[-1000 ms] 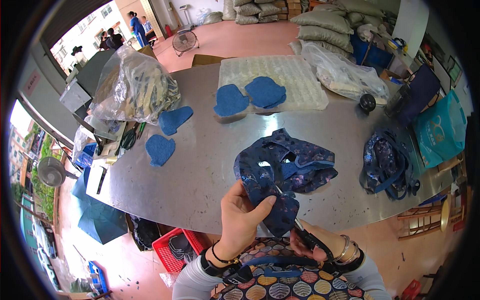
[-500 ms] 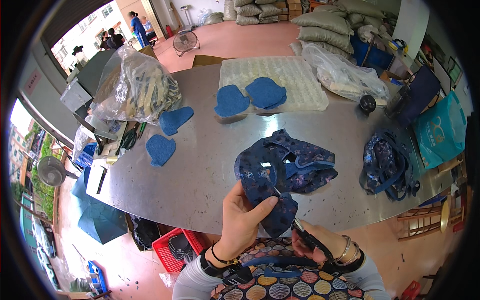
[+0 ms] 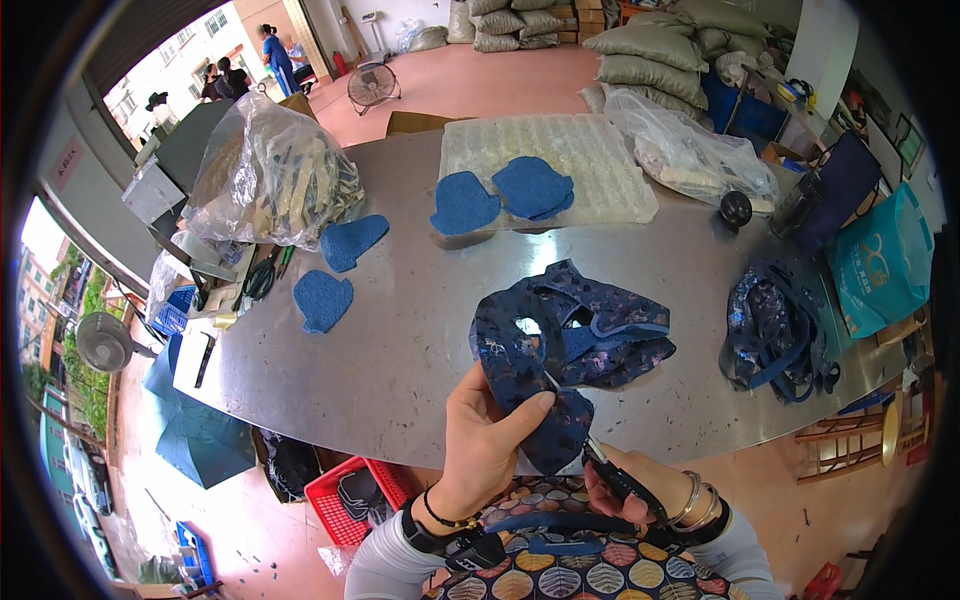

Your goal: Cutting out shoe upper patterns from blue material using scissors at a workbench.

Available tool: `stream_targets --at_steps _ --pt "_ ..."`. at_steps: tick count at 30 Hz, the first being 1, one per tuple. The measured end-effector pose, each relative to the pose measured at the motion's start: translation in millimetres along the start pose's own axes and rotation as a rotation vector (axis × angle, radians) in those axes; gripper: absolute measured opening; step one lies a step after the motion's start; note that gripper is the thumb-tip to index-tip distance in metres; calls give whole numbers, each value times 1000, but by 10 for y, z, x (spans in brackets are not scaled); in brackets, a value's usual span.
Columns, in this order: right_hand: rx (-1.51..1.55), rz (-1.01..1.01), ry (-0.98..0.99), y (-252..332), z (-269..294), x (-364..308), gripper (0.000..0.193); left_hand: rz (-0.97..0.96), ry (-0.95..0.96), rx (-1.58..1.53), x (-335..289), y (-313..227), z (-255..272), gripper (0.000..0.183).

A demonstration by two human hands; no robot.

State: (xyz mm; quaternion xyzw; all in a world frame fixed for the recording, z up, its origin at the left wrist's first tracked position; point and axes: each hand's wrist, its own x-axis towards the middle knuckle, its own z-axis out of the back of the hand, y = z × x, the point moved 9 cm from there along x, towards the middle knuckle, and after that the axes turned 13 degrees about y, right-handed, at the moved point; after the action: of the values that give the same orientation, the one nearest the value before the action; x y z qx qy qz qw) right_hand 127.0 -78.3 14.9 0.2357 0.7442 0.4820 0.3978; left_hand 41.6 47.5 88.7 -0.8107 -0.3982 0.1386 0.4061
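Nearest the body, the right hand curls around a black-handled tool, its thin metal shaft running up behind a flap of the flowered cloth; how tightly the fingers squeeze, cannot tell. Left hand pinches that flap between thumb and fingers, close to where the metal tip emerges. The cloth hangs partly off the near edge of the metal table, the rest lying loosely folded on top. Looks light, limp and soft; slight sheen, so perhaps a little slippery; hardly fragile, though the narrow parts may twist or stretch. Best hold, I judge: a flat pinch on the doubled flap, just beside the metal, fingertips off the tip. Off to the right, a similar cloth bundle. Farther, blue pads rest on a pale sheet.
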Motion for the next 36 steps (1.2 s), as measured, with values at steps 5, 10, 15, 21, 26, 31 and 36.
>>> stream_targets --at_steps 5,10,15,21,26,31,36 --pt "-145 44 -9 232 -18 -15 83 12 -15 -55 -8 13 -4 37" --pt "105 -2 -53 -156 22 60 71 5 -24 -76 14 34 -11 37" --pt "776 -33 45 -234 -135 94 48 23 -60 -203 -8 89 61 34" --pt "732 57 342 -376 -217 261 45 1 -41 -149 -20 90 90 33" --pt "465 92 140 7 -157 150 53 -52 -73 -89 -55 35 150 34" --pt "405 78 177 -186 -113 172 76 -84 -36 -26 -49 6 143 33" --pt "426 -5 65 -283 -74 137 67 -121 -30 -10 -49 -4 141 33"
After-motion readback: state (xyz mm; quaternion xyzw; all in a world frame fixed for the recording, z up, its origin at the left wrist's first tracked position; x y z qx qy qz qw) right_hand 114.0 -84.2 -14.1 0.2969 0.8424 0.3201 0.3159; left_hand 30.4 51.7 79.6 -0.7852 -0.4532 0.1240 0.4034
